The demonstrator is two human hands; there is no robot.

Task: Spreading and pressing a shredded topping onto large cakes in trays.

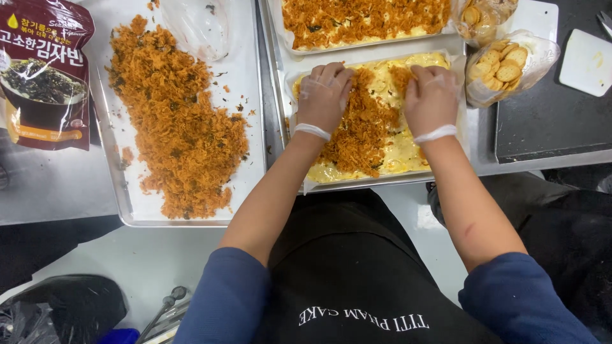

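Clear gloves on left hand (323, 95) and right hand (431, 97); blue sleeves; black apron.

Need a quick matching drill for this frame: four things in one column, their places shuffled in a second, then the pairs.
1. left hand
2. dark seaweed pouch
3. bag of round crackers
4. loose pile of orange floss

A. far left edge
B. right of the near tray
C. on the near tray's topping
D. on the left tray

Pairs: 1-C, 2-A, 3-B, 4-D

Steel bench (57, 191): 2 trays (245, 95) (382, 54), seaweed bag (43, 73), cracker bags (510, 67).
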